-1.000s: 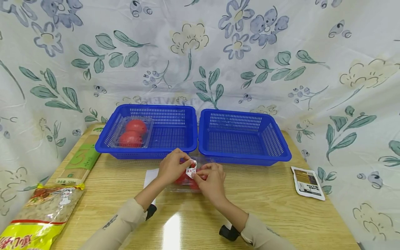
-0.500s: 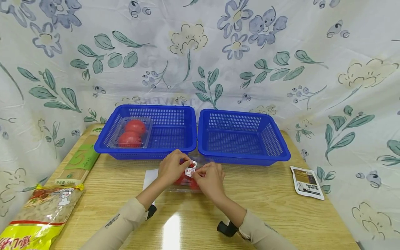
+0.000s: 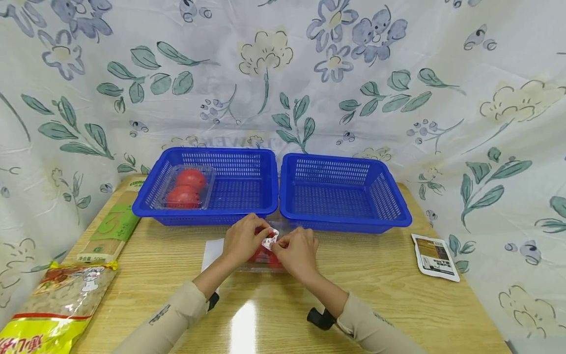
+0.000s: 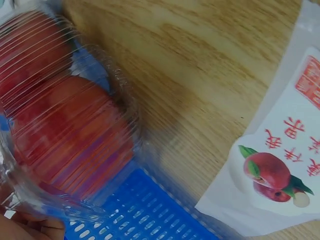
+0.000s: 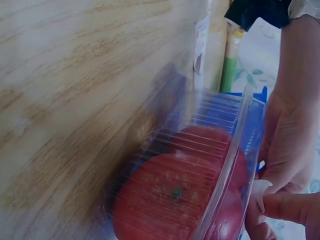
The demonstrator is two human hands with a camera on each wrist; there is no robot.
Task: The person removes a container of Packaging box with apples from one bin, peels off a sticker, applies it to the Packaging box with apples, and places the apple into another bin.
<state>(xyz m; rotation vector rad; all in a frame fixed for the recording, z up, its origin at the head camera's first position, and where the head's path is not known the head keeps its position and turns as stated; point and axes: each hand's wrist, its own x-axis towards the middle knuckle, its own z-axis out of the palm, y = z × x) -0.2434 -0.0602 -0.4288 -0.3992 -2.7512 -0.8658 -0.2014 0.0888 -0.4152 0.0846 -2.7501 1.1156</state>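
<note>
A small white sticker point(image 3: 270, 239) with red print is held over a clear plastic box point(image 3: 254, 268) of red tomatoes point(image 3: 275, 260). My left hand point(image 3: 243, 239) pinches its upper left edge; my right hand point(image 3: 298, 250) pinches the lower right. In the right wrist view the sticker point(image 5: 260, 190) curls at the right thumb, beside the box's lid edge point(image 5: 227, 175). Two tomatoes point(image 5: 165, 197) show through the ribbed plastic. The left wrist view shows the same box with tomatoes point(image 4: 75, 135) and a few left fingers point(image 4: 30, 227) at its lower corner.
A blue basket point(image 3: 205, 213) with another box of tomatoes point(image 3: 187, 189) stands behind, beside a second blue basket point(image 3: 345, 222). A white printed sheet point(image 4: 270, 170) lies left of the box. Noodle pack point(image 3: 112, 223) and yellow bag point(image 3: 62, 300) lie left, a white pouch point(image 3: 435, 258) right.
The sticker has tilted and shifted slightly between the fingers. The right hand has drawn a little to the left and up; the left hand stays nearly in place.
</note>
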